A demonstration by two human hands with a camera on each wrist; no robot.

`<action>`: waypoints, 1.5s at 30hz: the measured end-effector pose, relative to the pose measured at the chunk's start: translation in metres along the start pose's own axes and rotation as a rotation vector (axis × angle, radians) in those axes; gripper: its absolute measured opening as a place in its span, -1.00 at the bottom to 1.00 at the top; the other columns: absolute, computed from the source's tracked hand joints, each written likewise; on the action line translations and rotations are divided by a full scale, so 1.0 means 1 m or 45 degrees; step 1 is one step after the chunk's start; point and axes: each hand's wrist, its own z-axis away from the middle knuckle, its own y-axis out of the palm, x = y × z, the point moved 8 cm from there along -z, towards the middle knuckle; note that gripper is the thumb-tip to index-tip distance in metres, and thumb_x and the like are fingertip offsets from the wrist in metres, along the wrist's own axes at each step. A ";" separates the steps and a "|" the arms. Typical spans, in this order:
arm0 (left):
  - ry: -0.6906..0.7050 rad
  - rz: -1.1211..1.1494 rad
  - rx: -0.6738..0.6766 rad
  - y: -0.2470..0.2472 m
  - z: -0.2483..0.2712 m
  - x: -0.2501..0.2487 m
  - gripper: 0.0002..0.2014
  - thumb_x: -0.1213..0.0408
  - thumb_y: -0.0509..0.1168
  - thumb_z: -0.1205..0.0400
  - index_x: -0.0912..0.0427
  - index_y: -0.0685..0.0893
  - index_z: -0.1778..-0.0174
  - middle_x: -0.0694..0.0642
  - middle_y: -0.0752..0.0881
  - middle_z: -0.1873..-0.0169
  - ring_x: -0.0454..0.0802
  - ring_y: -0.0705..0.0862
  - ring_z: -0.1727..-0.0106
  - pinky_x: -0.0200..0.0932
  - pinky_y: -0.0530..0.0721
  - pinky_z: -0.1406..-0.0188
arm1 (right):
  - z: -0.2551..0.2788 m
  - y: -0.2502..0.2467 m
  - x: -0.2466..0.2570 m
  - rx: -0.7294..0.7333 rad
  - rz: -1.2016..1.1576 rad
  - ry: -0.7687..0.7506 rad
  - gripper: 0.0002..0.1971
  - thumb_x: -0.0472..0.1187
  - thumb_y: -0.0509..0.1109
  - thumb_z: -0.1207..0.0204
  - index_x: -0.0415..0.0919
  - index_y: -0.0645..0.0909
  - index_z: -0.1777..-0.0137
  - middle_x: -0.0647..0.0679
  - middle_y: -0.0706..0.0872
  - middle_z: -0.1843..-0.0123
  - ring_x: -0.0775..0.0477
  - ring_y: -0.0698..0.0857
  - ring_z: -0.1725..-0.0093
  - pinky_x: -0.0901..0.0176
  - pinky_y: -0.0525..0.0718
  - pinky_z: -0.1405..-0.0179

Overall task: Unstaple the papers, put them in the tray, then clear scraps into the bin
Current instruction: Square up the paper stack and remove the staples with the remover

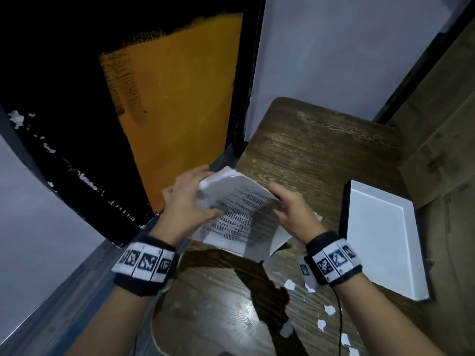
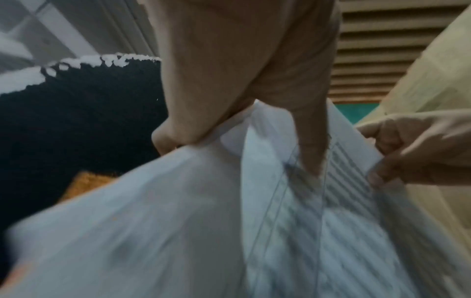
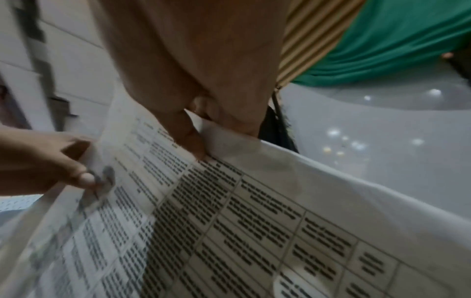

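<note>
Papers: thin white sheets printed with a ruled table of dark text, bowed and creased, held above the near left part of the table. The left edge is pinched by the left hand, the right edge by the right hand; both are clamped on the sheets. Tray: shallow white rectangle, set on the wood-grain table to the right. Scraps: small torn white bits, scattered on the table near the right wrist.
</note>
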 end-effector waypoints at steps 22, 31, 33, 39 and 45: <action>-0.497 0.904 -0.142 0.012 0.042 0.082 -0.69 0.48 0.55 -0.37 0.41 0.76 -0.03 -0.04 0.87 0.23 -0.17 0.85 0.17 -0.31 0.75 0.30 | 0.083 0.001 -0.127 -0.588 -0.849 0.718 -0.76 -0.47 0.43 -0.45 -0.13 0.66 0.00 -0.14 0.81 0.03 -0.11 0.76 -0.01 0.00 0.65 -0.03; -0.669 0.774 -0.370 0.051 0.101 0.143 -0.59 0.38 0.55 -0.42 0.21 0.63 -0.16 0.15 0.77 -0.04 -0.02 0.77 -0.01 -0.01 0.74 0.02 | 0.102 0.051 -0.132 -0.524 -0.682 0.824 -0.69 -0.52 0.37 -0.47 -0.18 0.57 -0.12 -0.04 0.73 0.06 -0.04 0.74 -0.01 0.49 0.67 0.28; -0.735 0.751 -0.321 0.065 0.112 0.153 -0.59 0.47 0.50 -0.45 0.22 0.53 -0.17 0.18 0.71 -0.08 0.09 0.72 -0.05 0.09 0.72 -0.07 | 0.106 0.073 -0.140 -0.419 -0.611 0.864 -0.60 -0.60 0.34 -0.40 -0.15 0.58 -0.12 -0.08 0.74 0.02 -0.11 0.72 -0.02 0.44 0.68 0.22; -0.749 0.714 -0.430 0.067 0.113 0.159 -0.76 0.56 0.33 -0.55 0.26 0.51 -0.08 -0.03 0.68 0.11 -0.21 0.70 0.10 0.04 0.74 0.03 | 0.101 0.068 -0.135 -0.593 -0.545 0.916 -0.74 -0.52 0.28 -0.49 -0.15 0.63 0.04 -0.14 0.73 0.14 -0.08 0.68 0.15 0.13 0.61 0.15; -0.757 0.776 -0.379 0.073 0.120 0.165 -0.56 0.43 0.40 -0.45 0.25 0.51 -0.24 0.10 0.68 -0.03 -0.10 0.70 -0.02 -0.11 0.66 0.00 | 0.117 0.079 -0.150 -0.525 -0.509 1.088 -0.84 -0.48 0.37 -0.45 -0.31 0.64 0.01 -0.15 0.74 0.19 -0.04 0.70 0.22 0.25 0.70 0.25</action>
